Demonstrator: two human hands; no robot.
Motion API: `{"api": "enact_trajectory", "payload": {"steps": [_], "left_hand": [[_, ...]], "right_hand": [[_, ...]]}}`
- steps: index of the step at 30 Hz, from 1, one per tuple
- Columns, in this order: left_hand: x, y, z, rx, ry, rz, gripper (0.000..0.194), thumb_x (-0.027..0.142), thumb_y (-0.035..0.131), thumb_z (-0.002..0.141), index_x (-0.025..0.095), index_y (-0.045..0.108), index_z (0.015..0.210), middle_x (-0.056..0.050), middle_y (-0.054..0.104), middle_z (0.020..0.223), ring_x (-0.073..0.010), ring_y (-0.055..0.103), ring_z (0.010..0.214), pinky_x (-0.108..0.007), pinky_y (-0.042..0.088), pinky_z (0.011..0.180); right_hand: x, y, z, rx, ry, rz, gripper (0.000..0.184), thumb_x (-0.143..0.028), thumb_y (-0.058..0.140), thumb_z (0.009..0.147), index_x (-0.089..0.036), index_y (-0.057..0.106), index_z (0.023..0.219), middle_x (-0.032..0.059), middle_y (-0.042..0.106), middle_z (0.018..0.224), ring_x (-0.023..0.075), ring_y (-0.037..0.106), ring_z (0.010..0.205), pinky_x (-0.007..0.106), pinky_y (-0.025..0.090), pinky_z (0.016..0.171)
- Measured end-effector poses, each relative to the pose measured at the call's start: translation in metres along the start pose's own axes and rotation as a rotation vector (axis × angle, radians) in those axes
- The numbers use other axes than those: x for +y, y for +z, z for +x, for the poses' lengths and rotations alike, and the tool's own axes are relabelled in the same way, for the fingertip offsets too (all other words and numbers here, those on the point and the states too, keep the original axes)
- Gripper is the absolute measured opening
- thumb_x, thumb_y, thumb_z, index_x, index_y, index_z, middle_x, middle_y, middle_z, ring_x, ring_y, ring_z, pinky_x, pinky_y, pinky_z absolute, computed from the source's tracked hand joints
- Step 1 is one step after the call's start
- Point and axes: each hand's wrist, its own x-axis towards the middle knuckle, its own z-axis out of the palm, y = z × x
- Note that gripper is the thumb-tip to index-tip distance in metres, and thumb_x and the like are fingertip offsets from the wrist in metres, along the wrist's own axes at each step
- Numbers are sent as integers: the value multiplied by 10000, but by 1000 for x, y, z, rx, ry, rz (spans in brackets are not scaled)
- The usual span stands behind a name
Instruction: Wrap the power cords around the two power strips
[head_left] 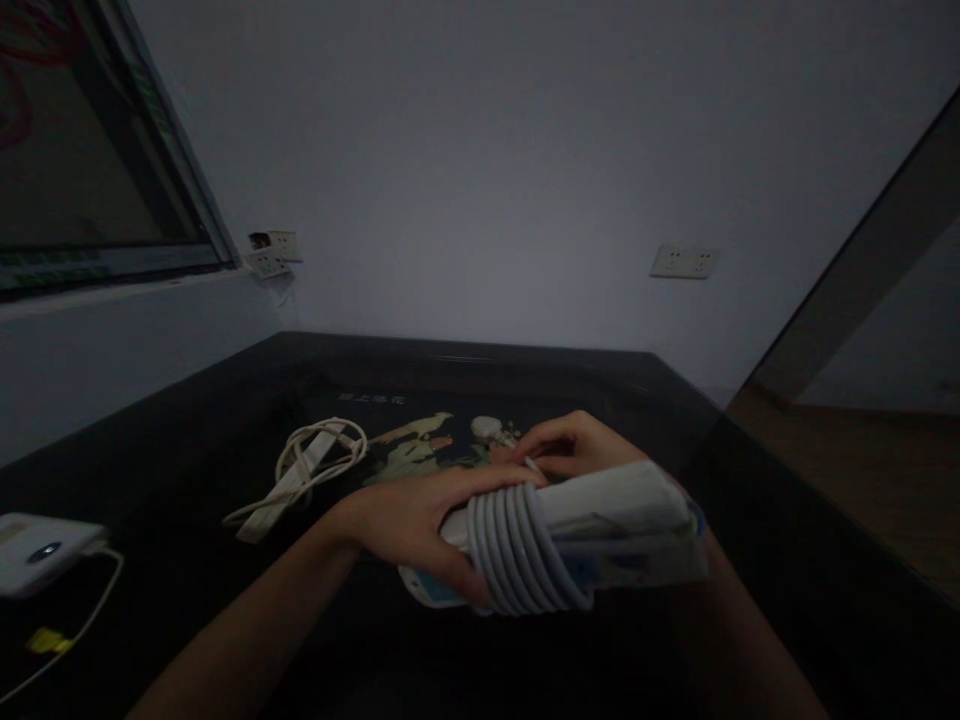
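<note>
Left hand [409,512] clasping cable-wrapped package [555,545], long axis lying crosswise, right hand [581,446] curled behind, its grip unclear

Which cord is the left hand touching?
The grey cord, wound in close turns around the bundle in the left hand. The cream cord lies looped and the thin white cable trails at far left, both untouched.

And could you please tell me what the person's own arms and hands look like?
The left hand and right hand are ungloved. The left forearm and right forearm show bare, with no sleeve in view. No watch or bracelet shows on the left wrist; the right wrist is largely hidden.
</note>
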Motion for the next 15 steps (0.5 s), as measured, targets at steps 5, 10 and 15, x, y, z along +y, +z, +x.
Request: {"api": "enact_trajectory", "payload": {"steps": [5,10,15], "left_hand": [[6,1,2,-124,-53,144,720,313,728,675,268,452,1338,-71,551,1313,-295,529,1170,-401,407,981],[-3,5,3,-37,-100,230,763,306,726,672,233,399,1357,-118,530,1312,-306,553,1119,-405,424,931],[-8,9,4,2,-205,296,747,458,740,650,199,446,1286,-137,575,1220,-315,590,1035,-382,443,842]], "right_hand": [[-14,-5,4,-173,-19,162,206,-191,566,848,-209,732,969,26,739,945,137,665,918,293,493,863],[-8,-4,5,-94,120,306,164,-205,692,737,-182,724,897,10,738,818,127,679,780,271,525,757],[-10,-8,1,-14,242,334,134,-171,725,667,-170,680,793,0,723,749,124,681,717,258,530,711]]}}
